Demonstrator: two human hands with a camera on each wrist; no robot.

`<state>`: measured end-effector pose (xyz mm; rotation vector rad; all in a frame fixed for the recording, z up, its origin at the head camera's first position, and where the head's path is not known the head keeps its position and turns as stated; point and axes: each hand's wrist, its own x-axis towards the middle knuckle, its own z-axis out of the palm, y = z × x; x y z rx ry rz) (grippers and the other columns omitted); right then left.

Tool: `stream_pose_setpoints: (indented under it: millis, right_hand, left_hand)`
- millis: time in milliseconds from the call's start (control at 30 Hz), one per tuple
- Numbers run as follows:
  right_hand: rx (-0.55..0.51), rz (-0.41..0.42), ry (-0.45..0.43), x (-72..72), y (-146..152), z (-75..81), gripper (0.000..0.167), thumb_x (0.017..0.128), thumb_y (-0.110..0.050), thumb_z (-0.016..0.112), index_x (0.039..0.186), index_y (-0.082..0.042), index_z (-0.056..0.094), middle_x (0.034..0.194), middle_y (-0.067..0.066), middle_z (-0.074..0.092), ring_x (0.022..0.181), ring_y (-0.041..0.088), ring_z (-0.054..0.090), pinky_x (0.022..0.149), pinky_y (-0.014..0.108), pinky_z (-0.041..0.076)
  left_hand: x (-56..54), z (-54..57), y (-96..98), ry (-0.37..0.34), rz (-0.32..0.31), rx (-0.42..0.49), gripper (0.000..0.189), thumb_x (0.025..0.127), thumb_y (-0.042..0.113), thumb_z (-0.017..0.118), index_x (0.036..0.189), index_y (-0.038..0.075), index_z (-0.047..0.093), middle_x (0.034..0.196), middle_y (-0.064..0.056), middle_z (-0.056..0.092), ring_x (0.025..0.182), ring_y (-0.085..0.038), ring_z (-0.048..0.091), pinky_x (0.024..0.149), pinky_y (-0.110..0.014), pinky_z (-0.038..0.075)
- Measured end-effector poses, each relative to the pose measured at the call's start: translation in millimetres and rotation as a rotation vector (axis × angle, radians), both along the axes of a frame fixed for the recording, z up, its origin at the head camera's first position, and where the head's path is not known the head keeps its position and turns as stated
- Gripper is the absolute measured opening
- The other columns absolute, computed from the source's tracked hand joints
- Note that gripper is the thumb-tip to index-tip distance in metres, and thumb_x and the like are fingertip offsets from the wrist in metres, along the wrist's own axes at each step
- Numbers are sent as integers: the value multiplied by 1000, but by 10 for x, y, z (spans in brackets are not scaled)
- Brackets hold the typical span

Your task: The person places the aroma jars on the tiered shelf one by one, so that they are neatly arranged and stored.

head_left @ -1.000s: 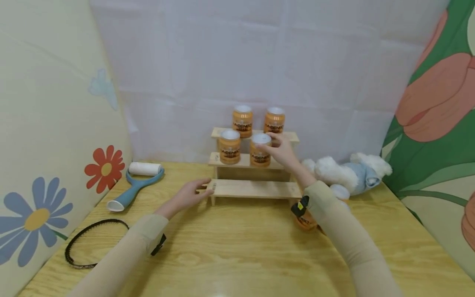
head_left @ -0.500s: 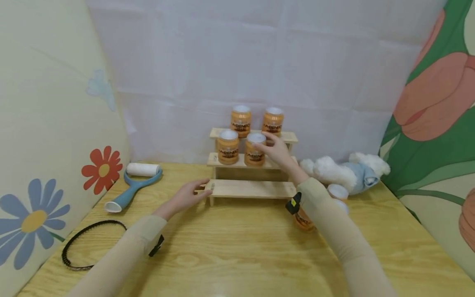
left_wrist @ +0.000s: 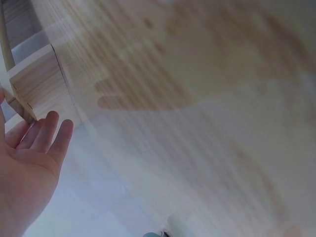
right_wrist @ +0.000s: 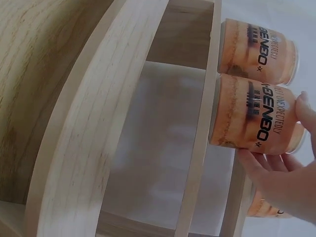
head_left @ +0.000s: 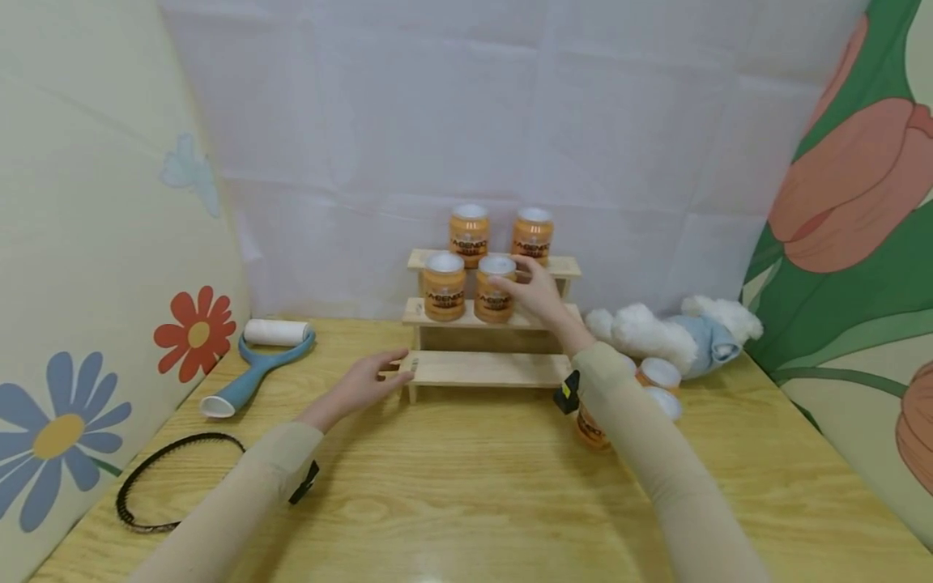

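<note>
A small three-tier wooden stand (head_left: 490,368) bears several orange cans with pale tops. My right hand (head_left: 543,298) grips the right-hand can (head_left: 494,293) on the middle tier, thumb at its top and fingers along its side. In the right wrist view that can (right_wrist: 256,114) stands close beside a second can (right_wrist: 256,52) on the same board. Two more cans sit on the top tier, among them the left one (head_left: 469,235). My left hand (head_left: 362,382) holds the left end of the bottom tier; in the left wrist view the fingertips (left_wrist: 52,121) meet the board's corner.
Several more orange cans (head_left: 659,374) stand right of the stand, partly hidden by my right sleeve. Behind them lies a white plush toy (head_left: 659,336) in blue clothing. At left are a blue-handled lint roller (head_left: 255,372) and a black hoop-shaped band (head_left: 134,478).
My right hand has slid the gripped can a little left, narrowing the gap to the can beside it. My left hand stays at the stand's end. The head view has shifted slightly.
</note>
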<state>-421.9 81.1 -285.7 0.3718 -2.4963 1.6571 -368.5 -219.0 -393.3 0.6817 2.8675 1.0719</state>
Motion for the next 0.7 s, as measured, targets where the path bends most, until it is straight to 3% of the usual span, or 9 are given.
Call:
stream_pose_setpoints:
  millis: [700]
  right_hand:
    - [37,-30,55,8,-17,-24,70,84,-42,69,143,-17,41,142,11,45,128,26,47,99,40,47]
  left_hand:
    - [-1,-6,13,31,6,-8,61,96,35,53,143,-1,36,144,-23,40,124,-41,47,99,-52,44]
